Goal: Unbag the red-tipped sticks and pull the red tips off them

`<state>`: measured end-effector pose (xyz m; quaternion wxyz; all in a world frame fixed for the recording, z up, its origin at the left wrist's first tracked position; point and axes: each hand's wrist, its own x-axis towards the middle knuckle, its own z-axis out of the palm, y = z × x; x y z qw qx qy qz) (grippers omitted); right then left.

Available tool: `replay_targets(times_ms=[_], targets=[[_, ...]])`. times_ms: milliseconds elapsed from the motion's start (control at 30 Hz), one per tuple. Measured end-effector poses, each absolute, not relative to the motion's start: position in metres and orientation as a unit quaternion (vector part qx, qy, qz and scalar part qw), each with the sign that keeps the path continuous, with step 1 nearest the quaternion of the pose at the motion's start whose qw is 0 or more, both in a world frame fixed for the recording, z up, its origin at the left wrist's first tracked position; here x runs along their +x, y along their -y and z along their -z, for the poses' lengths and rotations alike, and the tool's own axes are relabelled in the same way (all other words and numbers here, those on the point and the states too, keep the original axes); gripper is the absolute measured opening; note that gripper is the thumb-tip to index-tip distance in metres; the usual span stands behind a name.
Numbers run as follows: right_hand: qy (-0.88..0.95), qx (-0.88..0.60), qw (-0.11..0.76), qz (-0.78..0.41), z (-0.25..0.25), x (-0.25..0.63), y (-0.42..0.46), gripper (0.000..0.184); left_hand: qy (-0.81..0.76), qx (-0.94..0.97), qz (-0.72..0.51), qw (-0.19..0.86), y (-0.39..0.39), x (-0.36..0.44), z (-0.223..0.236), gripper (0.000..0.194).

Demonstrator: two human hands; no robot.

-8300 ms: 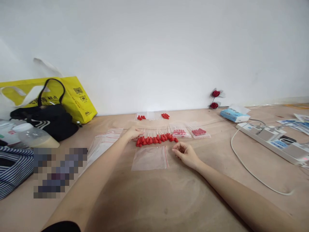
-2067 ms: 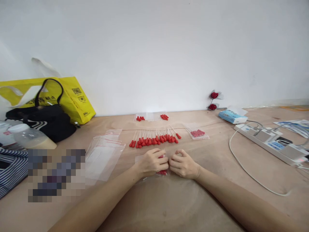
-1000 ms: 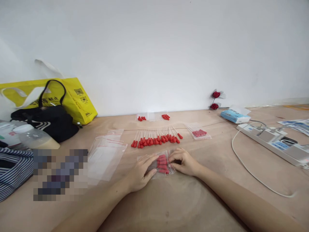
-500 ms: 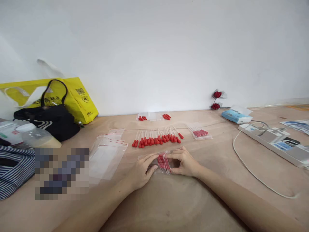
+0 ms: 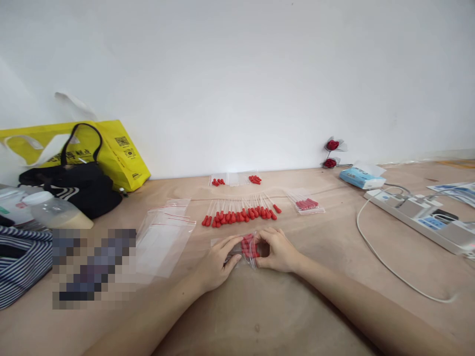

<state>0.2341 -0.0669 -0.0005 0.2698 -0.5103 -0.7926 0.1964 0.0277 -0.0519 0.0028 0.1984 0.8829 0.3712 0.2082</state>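
A small clear zip bag [image 5: 249, 247] with red-bulbed droppers inside lies low over the table, between my two hands. My left hand [image 5: 218, 259] grips its left side, thumb and fingers closed on the plastic. On the right side my right hand [image 5: 276, 251] pinches the bag near its edge with curled fingers. Just beyond, a row of loose droppers [image 5: 241, 215] with red bulbs and clear tubes lies with the bulbs toward me. A filled zip bag [image 5: 307, 203] of red-bulbed droppers rests to the right of that row. Flat zip bags [image 5: 161, 247] overlap left of my left hand.
More bagged red bulbs [image 5: 255, 179] lie by the wall. At left stand a yellow bag [image 5: 129, 170], a black bag [image 5: 87, 190] and a bottle [image 5: 55, 210]. A tissue pack [image 5: 361, 178], a power strip [image 5: 419, 217] and its loose cable [image 5: 386, 267] occupy the right.
My right hand has shifted slightly left, closer to my left hand, and its fingers have curled more tightly on the bag's edge. My left hand stays nearly in place.
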Motion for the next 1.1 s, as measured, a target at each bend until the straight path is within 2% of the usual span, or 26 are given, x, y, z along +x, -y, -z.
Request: replay_targets(times_ms=[433, 767, 1000, 1100], targets=[[0.794, -0.529, 0.249, -0.164, -0.004, 0.228, 0.073, 0.018, -0.370, 0.883, -0.212, 0.196, 0.052, 0.028, -0.002, 0.035], [0.787, -0.499, 0.299, -0.208, -0.002, 0.235, 0.068, 0.020, -0.374, 0.882, -0.204, 0.200, 0.052, 0.028, -0.004, 0.034], [0.806, -0.483, 0.270, -0.209, -0.001, 0.240, 0.067, 0.023, -0.379, 0.882, -0.202, 0.195, 0.053, 0.028, -0.004, 0.034], [0.803, -0.495, 0.266, -0.199, -0.002, 0.237, 0.069, 0.019, -0.381, 0.880, -0.202, 0.200, 0.054, 0.028, -0.005, 0.033]])
